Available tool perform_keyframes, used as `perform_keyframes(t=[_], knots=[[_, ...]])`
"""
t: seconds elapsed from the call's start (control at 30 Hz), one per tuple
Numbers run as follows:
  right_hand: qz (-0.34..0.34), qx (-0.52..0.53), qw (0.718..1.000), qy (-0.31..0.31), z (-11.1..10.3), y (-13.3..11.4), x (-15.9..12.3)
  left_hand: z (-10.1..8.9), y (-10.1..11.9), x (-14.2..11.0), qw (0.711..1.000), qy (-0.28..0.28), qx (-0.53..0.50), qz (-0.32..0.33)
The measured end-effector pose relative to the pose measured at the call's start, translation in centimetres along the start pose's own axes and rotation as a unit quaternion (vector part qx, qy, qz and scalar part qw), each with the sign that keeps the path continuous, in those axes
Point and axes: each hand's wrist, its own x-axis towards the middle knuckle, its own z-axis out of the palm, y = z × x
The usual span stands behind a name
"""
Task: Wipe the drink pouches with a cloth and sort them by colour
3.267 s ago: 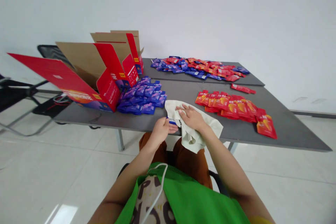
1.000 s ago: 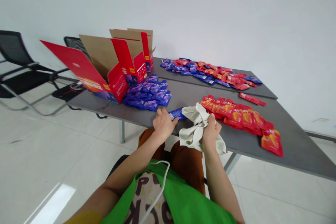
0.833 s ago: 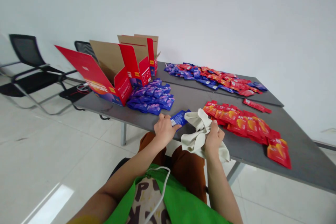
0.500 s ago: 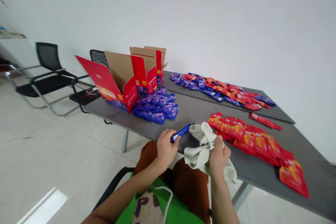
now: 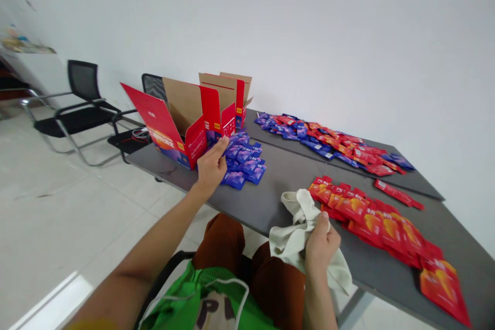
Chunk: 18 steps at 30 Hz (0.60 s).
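Left hand (image 5: 211, 167) moved to blue pouches (image 5: 247, 157), its grip unclear, right hand (image 5: 322, 243) clenching cloth (image 5: 288, 242)

Person wearing green garment (image 5: 181, 296) with mesh-textured patch near top, white cord looping across front, pale panel (image 5: 215, 310) showing dark block letters, P legible, rust-brown trousers (image 5: 278, 283) covering both legs, yellow sleeve edge (image 5: 93, 324) showing at left arm, both hands staying bare
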Motion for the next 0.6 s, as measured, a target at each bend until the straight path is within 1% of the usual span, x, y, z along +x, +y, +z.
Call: perform_keyframes(t=[0.07, 0.13, 0.23, 0.27, 0.33, 0.4, 0.47, 0.6], knots=[[-0.004, -0.001, 1.000, -0.003, 0.0, 0.1, 0.1, 1.0, -2.4, 1.8, 0.996, -0.069, 0.057, 0.031], [-0.005, -0.002, 1.000, -0.003, 0.0, 0.3, 0.2, 2.2, -4.4, 2.7, 0.983, -0.145, 0.106, 0.045], [-0.010, -0.017, 1.000, -0.003, -0.1, 0.8, 0.2, 3.6, -6.3, 2.6, 0.947, -0.268, 0.167, 0.064], [-0.013, -0.023, 1.000, -0.006, -0.2, 0.9, 0.2, 3.9, -6.8, 2.4, 0.933, -0.302, 0.183, 0.071], [-0.021, -0.033, 0.999, -0.011, -0.2, 1.1, 0.2, 4.0, -7.5, 1.9, 0.913, -0.348, 0.197, 0.086], [-0.029, -0.042, 0.999, -0.018, -0.3, 1.0, 0.2, 3.7, -8.0, 1.8, 0.905, -0.369, 0.189, 0.090], [-0.034, -0.051, 0.998, -0.026, -0.3, 0.8, 0.2, 3.0, -8.2, 2.1, 0.908, -0.375, 0.165, 0.089], [-0.042, -0.067, 0.996, -0.034, -0.2, 0.5, 0.3, 1.8, -8.1, 3.1, 0.934, -0.324, 0.121, 0.084]])
